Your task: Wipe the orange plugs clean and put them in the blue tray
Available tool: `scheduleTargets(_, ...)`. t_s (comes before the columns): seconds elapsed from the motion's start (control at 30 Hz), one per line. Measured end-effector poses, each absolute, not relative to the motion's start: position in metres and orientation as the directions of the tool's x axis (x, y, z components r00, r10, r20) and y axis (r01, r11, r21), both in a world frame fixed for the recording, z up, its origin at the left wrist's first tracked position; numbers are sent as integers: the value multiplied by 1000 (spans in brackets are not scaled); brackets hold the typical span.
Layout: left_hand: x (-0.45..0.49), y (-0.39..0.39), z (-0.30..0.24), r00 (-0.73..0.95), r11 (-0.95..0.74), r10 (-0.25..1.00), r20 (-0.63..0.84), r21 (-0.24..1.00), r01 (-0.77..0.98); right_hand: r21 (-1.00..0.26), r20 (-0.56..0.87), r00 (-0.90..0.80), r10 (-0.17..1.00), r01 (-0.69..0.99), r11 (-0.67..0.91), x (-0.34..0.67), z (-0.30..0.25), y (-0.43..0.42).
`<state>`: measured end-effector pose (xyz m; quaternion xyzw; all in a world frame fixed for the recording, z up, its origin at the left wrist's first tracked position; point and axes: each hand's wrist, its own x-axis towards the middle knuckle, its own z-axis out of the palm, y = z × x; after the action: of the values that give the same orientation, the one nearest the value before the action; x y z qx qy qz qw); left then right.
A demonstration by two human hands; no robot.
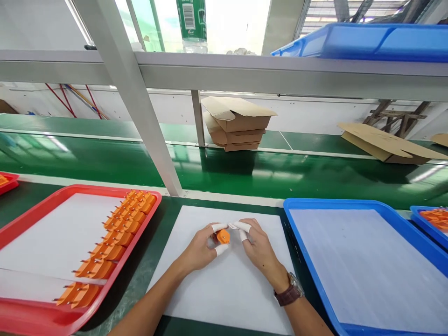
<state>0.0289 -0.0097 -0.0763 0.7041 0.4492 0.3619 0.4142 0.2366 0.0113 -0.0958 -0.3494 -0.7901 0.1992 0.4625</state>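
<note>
Over the rectangular white sheet (227,298), my left hand (200,247) pinches an orange, rounded plastic part (223,236), seemingly for steadiness; my right hand (259,247) is narrow-fingered, its grip unclear.

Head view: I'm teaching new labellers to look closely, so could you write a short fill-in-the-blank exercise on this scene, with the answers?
1. The left hand holds a small piece coloured ____.
2. The large tray on the left, which bears rows of pieces, is coloured ____.
3. The wristwatch is worn on the person's ____ wrist.
4. The large tray beside the white sheet, on its right, is coloured ____.

Missing words: orange; red; right; blue.
</note>
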Motion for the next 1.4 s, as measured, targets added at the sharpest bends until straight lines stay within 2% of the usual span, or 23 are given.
scheduleTargets(0.1, 29, -10, -76, 370, -239, 922, 113, 918, 315, -685, 594, -363, 718, 240, 688, 228, -89, 4)
scheduleTargets(0.23, 28, -9, -78, 337, -238, 931, 141, 933, 269, -703, 561, -431, 707, 202, 682, 226, -89, 0)
scheduleTargets(0.47, 27, -2, -81, 148, -219, 970, 194, 961, 170, -735, 554, -360, 751, 211, 644, 223, -90, -2)
scheduleTargets(0.6, 29, -4, -81, 165, -214, 971, 175, 942, 259, -737, 589, -275, 760, 201, 645, 220, -92, -3)
scheduleTargets(0.7, 31, -7, -80, 143, -230, 971, 190, 904, 359, -707, 592, -307, 745, 247, 663, 219, -90, -5)
scheduleTargets(0.93, 33, -10, -83, 103, -314, 946, 307, 792, 524, -540, 650, -418, 634, 334, 773, 214, -85, -13)
scheduleTargets(1.1, 32, -11, -82, 71, -279, 958, 278, 841, 464, -445, 673, -402, 620, 449, 774, 220, -92, -4)
scheduleTargets(1.2, 32, -10, -80, 55, -270, 960, 275, 854, 444, -444, 691, -331, 642, 507, 739, 224, -92, -1)
scheduleTargets(1.3, 33, -11, -79, 54, -291, 952, 301, 838, 461, -477, 699, -316, 642, 462, 747, 223, -89, -3)
scheduleTargets(1.4, 34, -11, -80, 64, -314, 945, 320, 838, 446, -465, 694, -387, 608, 403, 788, 221, -88, -5)
